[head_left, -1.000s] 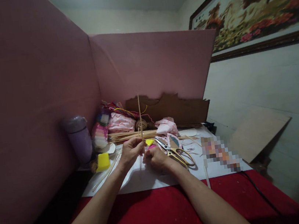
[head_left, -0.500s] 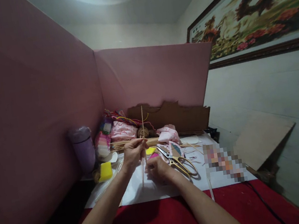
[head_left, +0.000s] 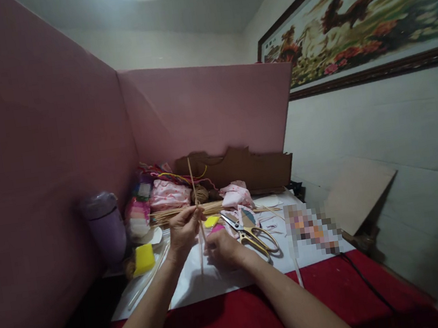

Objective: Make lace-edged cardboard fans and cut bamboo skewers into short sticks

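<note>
My left hand [head_left: 183, 231] pinches a thin wooden stick [head_left: 192, 181], which stands nearly upright above the white sheet. Below that pinch, a pale narrow strip [head_left: 203, 235] runs down close to the stick. Lower and to the right, my right hand [head_left: 226, 247] has its fingers closed at the strip's bottom end; whether it is string or another stick I cannot tell. Gold-handled scissors [head_left: 257, 237] lie half spread beside my right hand. Behind the hands are a yellow piece [head_left: 211, 221] and a bright pink piece [head_left: 216, 229].
A bundle of sticks [head_left: 165, 217], a twine ball [head_left: 199, 194], pink dotted fabric [head_left: 170, 193] and torn cardboard [head_left: 261, 171] lie at the back. On the left stand a purple cup [head_left: 107, 234] and a yellow block [head_left: 144, 259]. A black cable [head_left: 368, 281] crosses the red cloth [head_left: 225, 326].
The whole view has shifted, so everything sits further left in the picture. Both hands keep their closed grips, and the stick stays upright.
</note>
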